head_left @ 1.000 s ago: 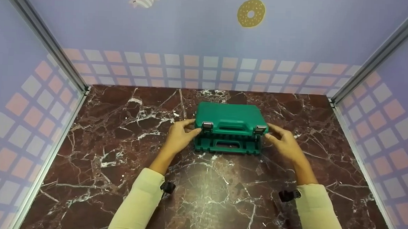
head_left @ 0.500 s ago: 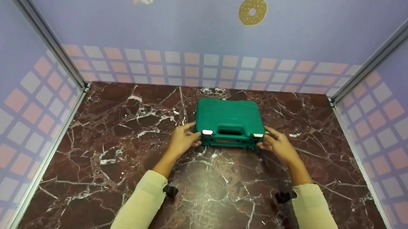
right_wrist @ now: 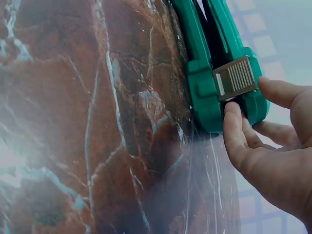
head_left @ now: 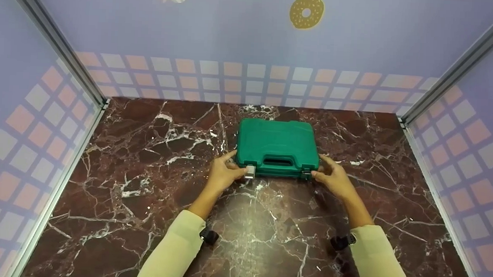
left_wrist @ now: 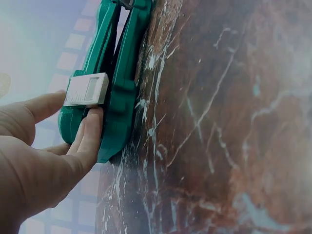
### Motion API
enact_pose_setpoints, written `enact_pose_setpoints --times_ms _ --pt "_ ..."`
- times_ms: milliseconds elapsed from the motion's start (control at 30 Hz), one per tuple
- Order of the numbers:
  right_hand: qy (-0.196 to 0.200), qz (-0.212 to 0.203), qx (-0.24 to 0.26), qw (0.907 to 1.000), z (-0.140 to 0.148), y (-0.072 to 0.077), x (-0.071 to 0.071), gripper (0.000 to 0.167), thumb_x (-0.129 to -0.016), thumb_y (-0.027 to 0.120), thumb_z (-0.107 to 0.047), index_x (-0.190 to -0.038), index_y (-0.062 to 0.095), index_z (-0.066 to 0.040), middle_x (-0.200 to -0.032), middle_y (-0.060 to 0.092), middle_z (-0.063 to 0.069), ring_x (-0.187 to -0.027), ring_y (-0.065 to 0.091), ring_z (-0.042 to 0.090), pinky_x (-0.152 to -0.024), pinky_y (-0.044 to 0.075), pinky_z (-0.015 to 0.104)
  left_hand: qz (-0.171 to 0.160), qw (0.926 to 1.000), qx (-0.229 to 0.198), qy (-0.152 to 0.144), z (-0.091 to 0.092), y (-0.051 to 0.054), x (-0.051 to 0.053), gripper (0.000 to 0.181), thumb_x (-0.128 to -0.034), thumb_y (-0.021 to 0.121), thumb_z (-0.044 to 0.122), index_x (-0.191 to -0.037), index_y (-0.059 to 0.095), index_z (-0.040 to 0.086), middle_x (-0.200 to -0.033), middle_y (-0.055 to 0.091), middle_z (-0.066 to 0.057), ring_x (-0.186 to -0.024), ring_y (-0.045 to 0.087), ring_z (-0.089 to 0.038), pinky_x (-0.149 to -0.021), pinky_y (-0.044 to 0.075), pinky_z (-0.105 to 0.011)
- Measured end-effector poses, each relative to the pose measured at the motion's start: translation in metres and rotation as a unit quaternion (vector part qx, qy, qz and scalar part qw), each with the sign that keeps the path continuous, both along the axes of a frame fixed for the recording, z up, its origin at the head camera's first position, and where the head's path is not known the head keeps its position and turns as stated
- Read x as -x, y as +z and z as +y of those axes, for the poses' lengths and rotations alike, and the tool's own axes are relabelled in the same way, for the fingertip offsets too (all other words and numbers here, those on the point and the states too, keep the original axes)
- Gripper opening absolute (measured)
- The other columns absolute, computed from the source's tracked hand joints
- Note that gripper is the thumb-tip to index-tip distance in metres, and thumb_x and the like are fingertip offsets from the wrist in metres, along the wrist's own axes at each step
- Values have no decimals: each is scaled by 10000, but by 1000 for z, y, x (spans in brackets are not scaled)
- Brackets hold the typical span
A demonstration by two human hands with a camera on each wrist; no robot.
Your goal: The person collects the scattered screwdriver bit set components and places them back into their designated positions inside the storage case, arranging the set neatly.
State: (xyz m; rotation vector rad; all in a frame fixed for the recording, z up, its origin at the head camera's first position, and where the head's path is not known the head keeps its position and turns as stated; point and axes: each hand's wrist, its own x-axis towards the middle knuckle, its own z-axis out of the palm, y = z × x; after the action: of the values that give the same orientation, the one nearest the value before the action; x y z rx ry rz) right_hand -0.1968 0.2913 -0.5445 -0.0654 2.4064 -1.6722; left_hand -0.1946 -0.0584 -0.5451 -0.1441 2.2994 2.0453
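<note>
A green plastic carrying case lies on the table with its handle edge facing me. Its lid is down in the head view, while both wrist views show a narrow gap between the halves. My left hand grips the left front corner, its thumb beside the silvery left latch. At the opposite front corner my right hand holds the case the same way, its thumb close to the ribbed right latch. In the wrist views, fingertips of each hand reach in just below the latch.
The case stands on a dark red marbled tabletop. A back wall with pastel squares closes off the far edge, and side walls with grey metal frames stand left and right. Dark wrist cameras sit at both cuffs.
The case lid has swung down onto the base, bringing the latches lower and towards me. Both hands have followed it down at the front corners. The left latch now hangs over the front edge.
</note>
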Motion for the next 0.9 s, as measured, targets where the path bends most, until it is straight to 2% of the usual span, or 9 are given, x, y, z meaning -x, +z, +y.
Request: enact_pose_setpoints --times_ms 167,333,400,500,567,633,767,900 --pt "-126 139 -122 9997 -1 -3 -2 767 -944 722 -32 -1582 306 55 -1139 689 323 -841 670 76 -729 558 189 130 9997 199 54 2 -1 -2 760 -731 840 -86 -1435 554 -63 -736 693 -93 -602 597 -74 -547 492 -188" --pt "-179 312 -30 9993 -3 -3 -4 787 -925 749 -24 -1587 327 20 -1322 613 371 -1074 698 269 -777 552 169 160 9995 233 114 4 0 -2 749 -742 835 -88 -1436 554 -59 -758 704 -118 -616 590 -77 -555 484 -187" --pt "-206 365 -14 9991 -3 -3 -4 787 -926 751 -24 -1589 328 14 -1353 592 375 -1121 688 297 -795 553 160 163 9994 272 132 5 1 -2 750 -746 833 -88 -1441 551 -56 -775 707 -125 -636 592 -76 -565 488 -186" --pt "-236 509 -98 9984 -2 -4 -5 769 -939 741 -38 -1588 333 13 -1302 623 372 -1031 708 202 -776 551 160 152 9992 340 170 6 3 -1 751 -747 831 -90 -1443 555 -44 -797 712 -134 -657 599 -81 -575 491 -188" --pt "-288 634 -185 9974 -2 -4 -4 741 -953 730 -58 -1582 346 17 -1220 668 346 -911 695 97 -744 547 167 192 9988 409 196 6 4 0 750 -745 837 -82 -1442 562 -34 -802 719 -143 -650 599 -82 -571 489 -189" --pt "-321 713 -257 9966 -4 -1 -5 709 -964 718 -65 -1569 362 33 -1111 701 305 -819 670 72 -712 551 193 265 9979 547 233 6 5 0 747 -739 848 -65 -1433 577 -22 -803 730 -151 -632 596 -78 -560 481 -189" --pt "-340 782 -356 9957 -6 -3 -4 682 -972 711 -75 -1555 379 45 -917 706 204 -741 676 161 -670 582 269 433 9944 919 278 7 5 -1 760 -717 877 -40 -1420 591 -22 -795 734 -154 -634 597 -77 -586 498 -205" --pt "-287 761 -515 9954 -8 -8 -5 704 -969 723 -103 -1568 373 16 -851 698 176 -731 711 222 -678 622 358 512 9882 1418 267 7 1 -4 771 -712 892 -13 -1420 586 -29 -756 716 -107 -654 607 -102 -681 553 -288"
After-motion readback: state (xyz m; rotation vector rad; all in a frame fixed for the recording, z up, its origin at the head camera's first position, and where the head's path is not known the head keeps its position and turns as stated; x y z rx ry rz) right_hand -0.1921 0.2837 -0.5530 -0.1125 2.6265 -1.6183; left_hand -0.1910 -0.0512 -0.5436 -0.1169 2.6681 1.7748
